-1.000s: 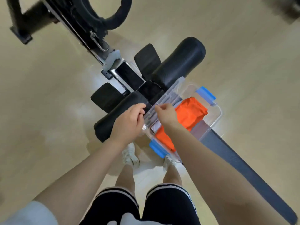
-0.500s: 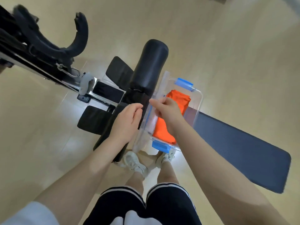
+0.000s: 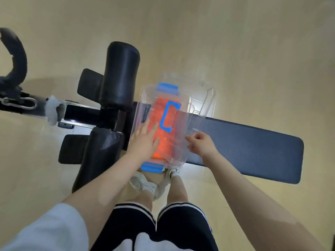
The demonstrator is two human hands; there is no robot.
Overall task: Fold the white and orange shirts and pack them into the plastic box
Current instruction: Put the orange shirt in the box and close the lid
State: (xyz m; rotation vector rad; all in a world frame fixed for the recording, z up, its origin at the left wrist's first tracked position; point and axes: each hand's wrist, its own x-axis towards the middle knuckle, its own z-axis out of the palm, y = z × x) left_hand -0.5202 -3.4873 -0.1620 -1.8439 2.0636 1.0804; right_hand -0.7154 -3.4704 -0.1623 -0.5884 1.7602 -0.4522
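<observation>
So that the clear lid lands straight on the plastic box at the bench's end, my left hand presses flat, fingers spread, over the orange shirt, and my right hand pinches its edge.

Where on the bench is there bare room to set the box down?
The long bench pad right of the box and right hand is bare. Left is crowded: the left hand, foam rollers and frame.

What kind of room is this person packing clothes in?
Probably a home gym or workout corner. The plastic box sits on a padded exercise bench with black foam leg rollers, and a curved padded handle with a metal clip shows at left, all over a bare pale floor.
</observation>
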